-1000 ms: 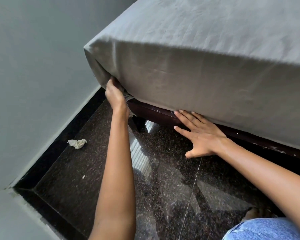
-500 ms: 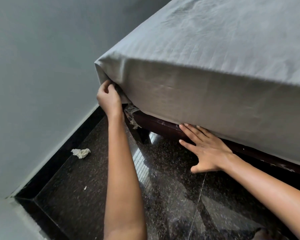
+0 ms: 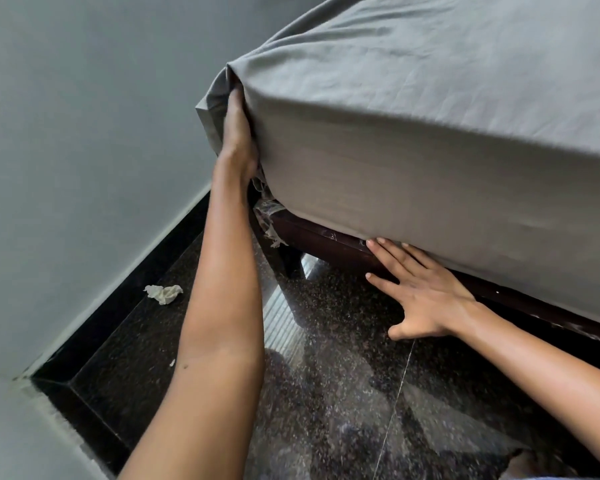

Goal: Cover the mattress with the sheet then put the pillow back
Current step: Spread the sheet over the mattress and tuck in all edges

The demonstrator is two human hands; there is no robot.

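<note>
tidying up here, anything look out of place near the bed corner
A crumpled white paper scrap lies on the dark speckled stone floor, and torn clear plastic wrap hangs at the corner of the dark wooden bed frame.

Both forearms are bare as far as they show. The left hand (image 3: 238, 133), at the mattress (image 3: 430, 168) corner, is partly blurred. The right hand (image 3: 426, 292), under the mattress's lower edge, has short trimmed nails. A small spot (image 3: 187, 367) marks the left forearm well below that corner.
</note>
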